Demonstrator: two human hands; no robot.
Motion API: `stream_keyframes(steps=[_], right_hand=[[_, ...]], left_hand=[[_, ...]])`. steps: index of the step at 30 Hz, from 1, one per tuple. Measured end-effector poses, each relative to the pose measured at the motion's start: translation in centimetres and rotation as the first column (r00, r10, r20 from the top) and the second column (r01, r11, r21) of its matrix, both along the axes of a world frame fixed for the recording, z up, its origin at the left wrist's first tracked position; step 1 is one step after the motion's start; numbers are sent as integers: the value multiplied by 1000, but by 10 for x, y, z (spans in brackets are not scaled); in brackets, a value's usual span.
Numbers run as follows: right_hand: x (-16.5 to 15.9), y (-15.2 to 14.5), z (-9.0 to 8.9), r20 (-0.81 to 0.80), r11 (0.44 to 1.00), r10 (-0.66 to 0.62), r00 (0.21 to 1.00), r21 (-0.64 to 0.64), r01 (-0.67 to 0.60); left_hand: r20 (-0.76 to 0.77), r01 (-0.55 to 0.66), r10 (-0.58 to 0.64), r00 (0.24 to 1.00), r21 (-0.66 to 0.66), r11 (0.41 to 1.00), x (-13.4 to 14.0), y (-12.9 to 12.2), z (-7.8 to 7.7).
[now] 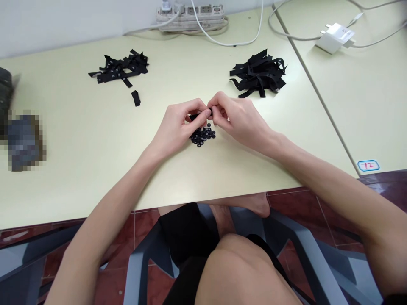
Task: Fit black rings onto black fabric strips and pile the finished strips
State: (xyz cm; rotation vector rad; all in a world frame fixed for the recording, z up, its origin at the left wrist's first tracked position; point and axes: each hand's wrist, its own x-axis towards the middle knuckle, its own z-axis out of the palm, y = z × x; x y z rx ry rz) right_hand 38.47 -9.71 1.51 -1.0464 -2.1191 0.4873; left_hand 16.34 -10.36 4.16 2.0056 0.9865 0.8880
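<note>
Up close on the table [127, 182], see the small black discs [202, 136] heaped loose by the fingers; liable to scatter, perhaps, if knocked by a wrist. Just beyond, catch the left hand [182, 118] pinching a black strip [194, 116], and the right hand [237, 116] pinching at its dark right end; can't tell if with a disc too. Could slip or twist, being so small and mostly covered. Farther, note a lone strip [136, 98], then the left heap [122, 68] and right heap [259, 74] of strips; probably apt to tangle if brushed. Near right, read 12, handwritten in red on a blue-edged sticker [368, 165]. Far right, on the white charger [335, 38], faint marks, too small to read. Farthest, spot lettering on the power strip [190, 23], too blurred to call.
</note>
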Motion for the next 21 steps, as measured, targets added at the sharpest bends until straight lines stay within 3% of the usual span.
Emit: stream_keyframes(steps=[8, 21], right_hand=[[0, -3, 6, -113, 995, 20, 993, -98, -31], [-1, -4, 6, -158, 986, 0, 987, -166, -27]], left_hand=[[57, 33, -30, 998, -49, 998, -1, 2, 1], [88, 77, -70, 994, -84, 993, -4, 7, -3]])
